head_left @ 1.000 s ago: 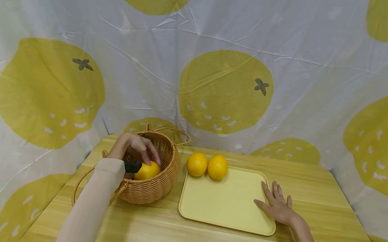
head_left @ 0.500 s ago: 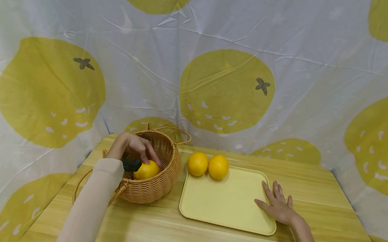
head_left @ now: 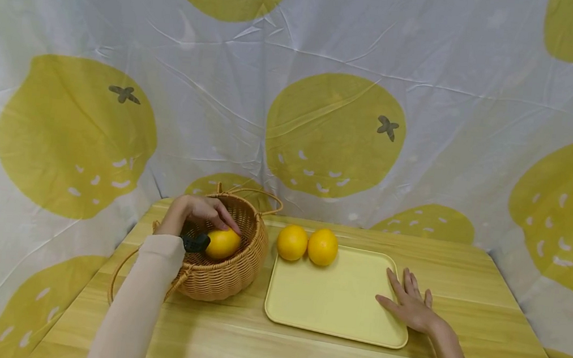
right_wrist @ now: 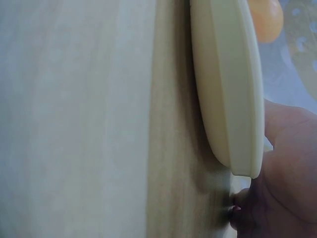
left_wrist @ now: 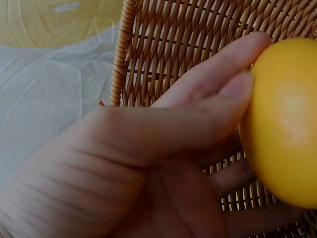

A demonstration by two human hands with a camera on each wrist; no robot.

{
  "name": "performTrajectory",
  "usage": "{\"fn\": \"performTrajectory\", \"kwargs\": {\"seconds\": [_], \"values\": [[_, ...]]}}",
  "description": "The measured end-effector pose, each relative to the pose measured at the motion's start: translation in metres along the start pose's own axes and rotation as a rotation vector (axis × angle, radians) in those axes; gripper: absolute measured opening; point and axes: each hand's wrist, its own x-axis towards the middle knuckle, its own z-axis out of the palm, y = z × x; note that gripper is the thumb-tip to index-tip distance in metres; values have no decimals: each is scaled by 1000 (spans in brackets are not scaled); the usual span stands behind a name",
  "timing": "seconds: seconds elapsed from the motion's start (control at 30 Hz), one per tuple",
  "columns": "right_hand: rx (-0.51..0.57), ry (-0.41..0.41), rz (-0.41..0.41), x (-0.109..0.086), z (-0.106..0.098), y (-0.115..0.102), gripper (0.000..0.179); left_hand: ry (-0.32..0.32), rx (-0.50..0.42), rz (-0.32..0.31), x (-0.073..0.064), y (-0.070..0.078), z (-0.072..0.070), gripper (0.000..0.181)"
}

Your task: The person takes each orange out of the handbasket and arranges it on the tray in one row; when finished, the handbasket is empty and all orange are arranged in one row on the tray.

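My left hand (head_left: 207, 211) reaches into a round wicker basket (head_left: 218, 283) and holds an orange (head_left: 222, 245) inside it. In the left wrist view, the thumb and fingers (left_wrist: 218, 109) close around one side of that orange (left_wrist: 287, 124). Across the table, my right hand (head_left: 410, 308) lies with spread fingers over the right edge of a pale yellow tray (head_left: 337, 305), thumb over its rim. The right wrist view shows the tray's edge (right_wrist: 237, 99) beside this hand (right_wrist: 290, 168); most fingers are hidden there.
Two oranges, one at the tray's corner (head_left: 292, 243) and another beside it (head_left: 323, 247), sit side by side at the back left. The basket's handles (head_left: 264, 200) stick out at its sides. A lemon-print curtain (head_left: 211, 104) hangs behind the wooden table (head_left: 231, 345).
The left hand's orange has risen slightly and shifted right inside the basket, with the fingertips moving along. My right hand, the tray and the two oranges stay put.
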Motion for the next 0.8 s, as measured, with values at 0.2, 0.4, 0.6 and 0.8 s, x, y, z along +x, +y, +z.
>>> {"fn": "performTrajectory", "kwargs": {"seconds": [0.2, 0.4, 0.6, 0.8], "values": [[4, -3, -1, 0, -1, 0, 87, -18, -32, -27, -1, 4, 6, 51], [1, -5, -1, 1, -1, 2, 87, 52, 25, 2, 1, 0, 5, 53], [3, -5, -1, 1, -2, 2, 88, 97, 46, -32, -2, 2, 4, 53], [1, -5, -1, 1, -2, 1, 88, 41, 52, -74, -6, 6, 5, 52]]}}
